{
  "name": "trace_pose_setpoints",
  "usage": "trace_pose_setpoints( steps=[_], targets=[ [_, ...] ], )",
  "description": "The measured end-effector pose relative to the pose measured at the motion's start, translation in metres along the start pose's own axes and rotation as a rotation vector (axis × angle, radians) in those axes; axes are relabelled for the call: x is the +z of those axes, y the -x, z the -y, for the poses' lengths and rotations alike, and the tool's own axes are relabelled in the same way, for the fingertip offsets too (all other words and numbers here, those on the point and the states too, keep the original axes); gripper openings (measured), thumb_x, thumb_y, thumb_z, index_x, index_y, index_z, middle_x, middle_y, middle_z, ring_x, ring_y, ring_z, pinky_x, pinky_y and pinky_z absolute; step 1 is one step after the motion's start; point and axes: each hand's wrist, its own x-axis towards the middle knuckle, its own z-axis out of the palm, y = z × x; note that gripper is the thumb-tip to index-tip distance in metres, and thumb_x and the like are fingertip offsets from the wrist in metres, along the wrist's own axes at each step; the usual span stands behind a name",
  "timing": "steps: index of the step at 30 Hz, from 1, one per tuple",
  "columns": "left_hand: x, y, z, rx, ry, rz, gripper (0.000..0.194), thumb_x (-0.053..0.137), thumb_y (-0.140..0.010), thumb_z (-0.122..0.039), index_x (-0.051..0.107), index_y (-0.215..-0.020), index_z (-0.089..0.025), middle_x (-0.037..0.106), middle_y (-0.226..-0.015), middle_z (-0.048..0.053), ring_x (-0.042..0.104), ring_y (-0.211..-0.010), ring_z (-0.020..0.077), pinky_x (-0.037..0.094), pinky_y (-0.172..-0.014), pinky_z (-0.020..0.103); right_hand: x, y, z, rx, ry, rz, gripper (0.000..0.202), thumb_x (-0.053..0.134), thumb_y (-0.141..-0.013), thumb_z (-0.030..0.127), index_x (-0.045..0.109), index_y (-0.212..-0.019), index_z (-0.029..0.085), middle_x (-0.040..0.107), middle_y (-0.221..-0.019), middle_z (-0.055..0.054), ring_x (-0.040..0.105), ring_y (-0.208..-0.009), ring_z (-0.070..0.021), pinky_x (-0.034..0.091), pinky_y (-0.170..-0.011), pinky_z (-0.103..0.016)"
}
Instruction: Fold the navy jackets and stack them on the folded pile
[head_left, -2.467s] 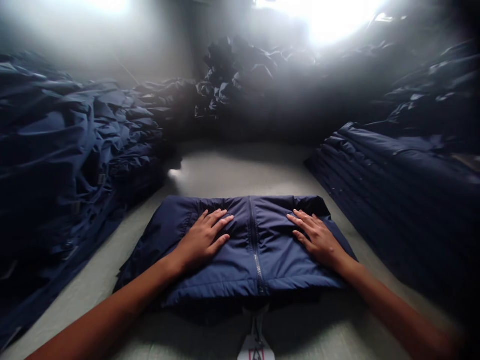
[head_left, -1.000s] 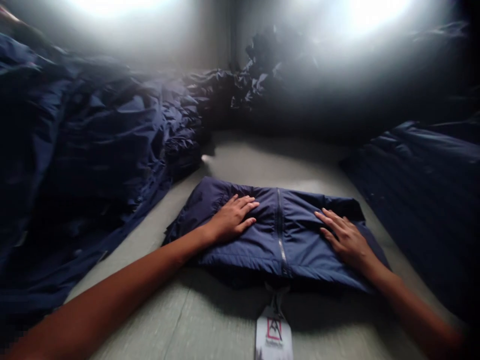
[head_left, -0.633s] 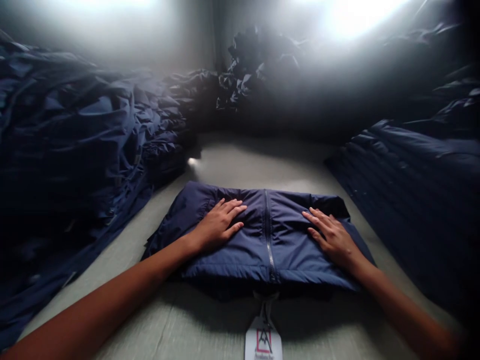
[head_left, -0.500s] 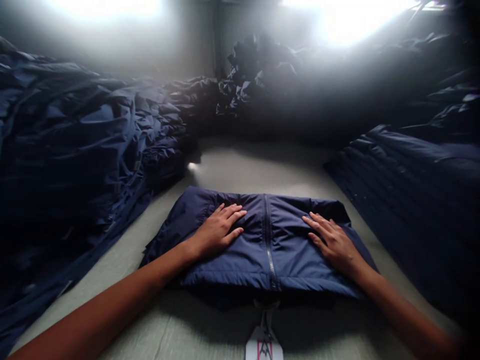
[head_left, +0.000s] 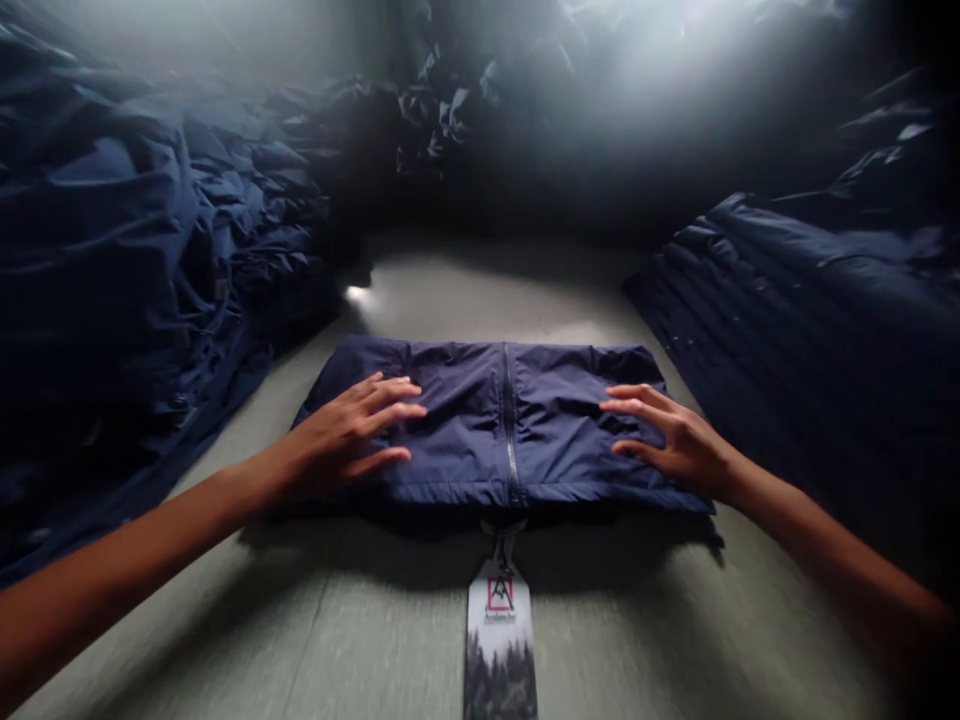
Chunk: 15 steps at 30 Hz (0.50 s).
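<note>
A folded navy jacket (head_left: 465, 430) lies flat in front of me, its zipper (head_left: 510, 425) running down the middle. My left hand (head_left: 356, 430) is over the jacket's left part, fingers spread and holding nothing. Over the right part is my right hand (head_left: 667, 430), also open, with its fingers apart. Whether the fingertips touch the cloth or hover just above it, I cannot tell. A white hang tag (head_left: 499, 635) with a red-framed logo and a tree print hangs on a string from the jacket's near edge and lies on the table.
Tall piles of dark blue garments (head_left: 135, 230) rise on the left. More stacked garments (head_left: 787, 290) line the right side, and a dark heap stands at the back. The pale table surface (head_left: 480, 285) shows between the piles. Bright haze blurs the upper part.
Both hands have changed from lying flat on the jacket to a more raised pose, and the left has shifted outward. The view has tilted down, showing more of the hang tag.
</note>
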Motion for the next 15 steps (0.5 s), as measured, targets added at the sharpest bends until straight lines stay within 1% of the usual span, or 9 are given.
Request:
trace_pose_setpoints(
  steps=[1,3,5,7,9,11,13,15],
  targets=[
    [-0.001,0.013,-0.008,0.014,0.011,0.000,0.036,0.064,-0.098,-0.045,0.067,-0.129,-0.028,0.061,-0.145,0.008,0.053,-0.139,0.0284,0.040,-0.120,0.050,-0.002,0.009,0.011,-0.030,-0.007,0.040,0.041,0.064,-0.099,0.049,0.066,-0.132,0.026,0.061,-0.139,-0.013,0.065,-0.122,-0.0288,0.057,-0.102,-0.044],
    [0.003,0.037,-0.022,0.021,0.008,0.005,0.030,0.069,-0.094,-0.049,0.071,-0.115,-0.027,0.069,-0.130,0.008,0.061,-0.125,0.0282,0.048,-0.111,0.047,0.001,0.028,0.030,-0.075,0.008,0.087,0.041,0.069,-0.096,0.050,0.067,-0.131,0.028,0.064,-0.130,-0.011,0.068,-0.113,-0.0280,0.059,-0.095,-0.043],
    [0.012,0.055,-0.030,0.030,-0.014,0.032,0.031,0.070,-0.094,-0.049,0.071,-0.115,-0.026,0.070,-0.125,0.009,0.063,-0.119,0.0283,0.051,-0.106,0.046,0.013,0.047,0.042,-0.097,0.050,0.108,0.050,0.073,-0.093,0.048,0.063,-0.139,0.030,0.065,-0.129,-0.011,0.066,-0.113,-0.0302,0.059,-0.096,-0.047],
    [0.022,0.065,-0.033,0.027,-0.032,0.050,0.033,0.068,-0.096,-0.046,0.068,-0.122,-0.026,0.070,-0.126,0.010,0.063,-0.120,0.0286,0.051,-0.105,0.046,0.027,0.061,0.047,-0.094,0.084,0.124,0.064,0.073,-0.093,0.044,0.051,-0.152,0.032,0.063,-0.137,-0.012,0.063,-0.121,-0.0328,0.056,-0.103,-0.053],
    [0.031,0.067,-0.033,0.009,-0.043,0.040,0.034,0.065,-0.097,-0.043,0.066,-0.125,-0.025,0.070,-0.125,0.010,0.063,-0.120,0.0288,0.051,-0.104,0.045,0.039,0.069,0.047,-0.072,0.095,0.124,0.075,0.072,-0.094,0.040,0.038,-0.161,0.034,0.059,-0.144,-0.012,0.058,-0.130,-0.0335,0.052,-0.108,-0.055],
    [0.034,0.064,-0.035,-0.019,-0.061,0.035,0.035,0.063,-0.097,-0.037,0.063,-0.129,-0.024,0.070,-0.125,0.010,0.063,-0.119,0.0288,0.051,-0.103,0.045,0.046,0.073,0.047,-0.049,0.094,0.108,0.080,0.069,-0.095,0.039,0.030,-0.165,0.035,0.056,-0.149,-0.010,0.055,-0.134,-0.0330,0.051,-0.111,-0.055],
    [0.033,0.059,-0.040,-0.043,-0.101,0.049,0.040,0.061,-0.096,-0.030,0.059,-0.135,-0.024,0.069,-0.127,0.010,0.063,-0.118,0.0293,0.051,-0.102,0.046,0.048,0.073,0.048,-0.043,0.099,0.084,0.078,0.066,-0.098,0.038,0.027,-0.165,0.036,0.056,-0.149,-0.010,0.056,-0.134,-0.0320,0.051,-0.111,-0.054],
    [0.029,0.055,-0.049,-0.064,-0.147,0.064,0.047,0.060,-0.094,-0.023,0.056,-0.140,-0.023,0.068,-0.129,0.010,0.063,-0.116,0.0299,0.052,-0.101,0.048,0.047,0.072,0.050,-0.046,0.107,0.061,0.073,0.063,-0.100,0.036,0.029,-0.164,0.036,0.057,-0.147,-0.010,0.057,-0.133,-0.0314,0.052,-0.110,-0.054]
  ],
)
